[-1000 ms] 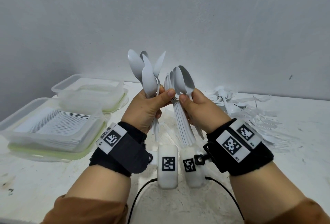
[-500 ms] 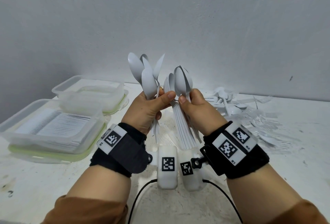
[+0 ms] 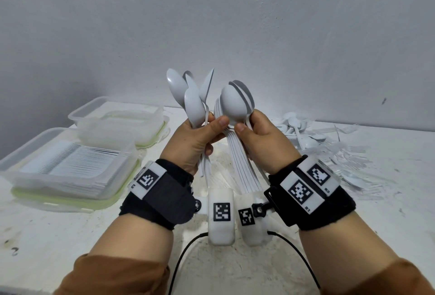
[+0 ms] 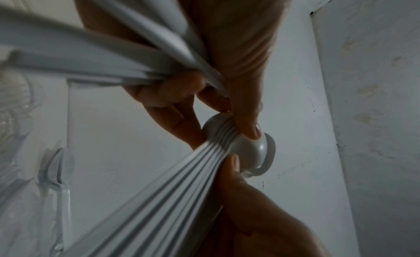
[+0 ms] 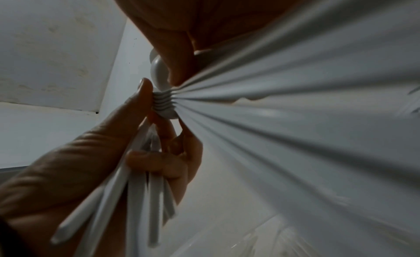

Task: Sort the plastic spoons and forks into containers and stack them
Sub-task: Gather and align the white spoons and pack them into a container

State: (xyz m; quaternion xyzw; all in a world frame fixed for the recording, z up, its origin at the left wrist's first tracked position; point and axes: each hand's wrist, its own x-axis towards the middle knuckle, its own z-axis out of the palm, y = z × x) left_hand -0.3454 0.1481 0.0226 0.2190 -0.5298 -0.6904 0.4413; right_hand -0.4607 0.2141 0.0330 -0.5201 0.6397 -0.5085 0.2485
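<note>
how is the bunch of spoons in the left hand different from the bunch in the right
The left hand grips a loose bunch, its bowls splayed in different directions. The right hand grips a nested stack, bowls cupped together and handles aligned. Both are white plastic, bowls up.

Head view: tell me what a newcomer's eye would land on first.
Two hands raised mid-frame, each gripping white plastic spoons: the left hand holds a loose, splayed bunch, the right hand a neatly nested stack. At left sit clear containers, one filled with cutlery; at right a heap of unsorted spoons and forks lies on the table.
</note>
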